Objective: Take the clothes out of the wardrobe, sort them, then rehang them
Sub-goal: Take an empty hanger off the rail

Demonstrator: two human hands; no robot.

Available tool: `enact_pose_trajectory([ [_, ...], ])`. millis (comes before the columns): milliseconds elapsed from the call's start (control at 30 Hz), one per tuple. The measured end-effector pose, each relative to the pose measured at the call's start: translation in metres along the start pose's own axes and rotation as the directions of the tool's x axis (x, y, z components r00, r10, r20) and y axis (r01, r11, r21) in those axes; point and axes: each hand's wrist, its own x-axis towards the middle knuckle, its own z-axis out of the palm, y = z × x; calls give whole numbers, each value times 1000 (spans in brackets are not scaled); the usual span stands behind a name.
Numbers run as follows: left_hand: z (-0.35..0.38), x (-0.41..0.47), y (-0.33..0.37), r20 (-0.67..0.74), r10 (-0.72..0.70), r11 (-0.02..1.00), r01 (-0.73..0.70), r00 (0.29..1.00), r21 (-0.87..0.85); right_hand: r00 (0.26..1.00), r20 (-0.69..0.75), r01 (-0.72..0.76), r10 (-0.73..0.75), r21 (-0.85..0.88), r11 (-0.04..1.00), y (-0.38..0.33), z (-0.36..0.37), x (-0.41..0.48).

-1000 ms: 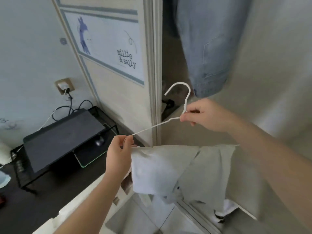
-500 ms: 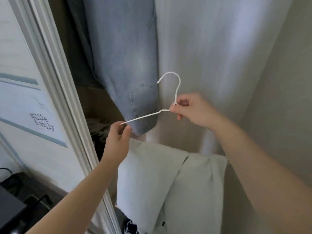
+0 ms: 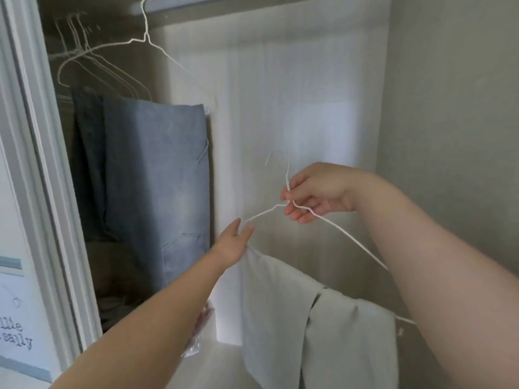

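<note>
**Right grip** (image 3: 317, 192), centre right: thumb and fingers pinch the neck of a white wire hanger (image 3: 351, 237), hook upward. **Left grip** (image 3: 233, 244), centre: fingers nearly straight at the hanger's left end; whether it clasps the wire cannot be told. A pale folded garment (image 3: 280, 310) drapes over the hanger's lower bar, lower centre. Blue jeans (image 3: 157, 169) hang from the wardrobe rail (image 3: 174, 5), upper left, beside empty hangers (image 3: 84, 54).
</note>
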Motion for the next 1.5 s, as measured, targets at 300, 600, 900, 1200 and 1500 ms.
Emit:
enact_pose_trajectory([
  [300,-39,-25,78,218,-24,1000,22,976,11,989,-100,-66,112,385,921,-33,4,16],
  [600,-120,-90,134,273,2,1000,-2,962,-2,970,-229,203,-83,571,796,-102,38,56],
  [900,-204,-57,185,-75,337,894,-295,938,336,907,-318,418,-278,586,695,-188,38,112],
  [1200,-275,-8,247,-185,499,693,-262,847,671,819,-275,572,-504,472,671,-297,20,164],
  [1500,-292,42,283,-286,499,619,-106,818,778,786,-246,613,-567,428,664,-355,-1,224],
])
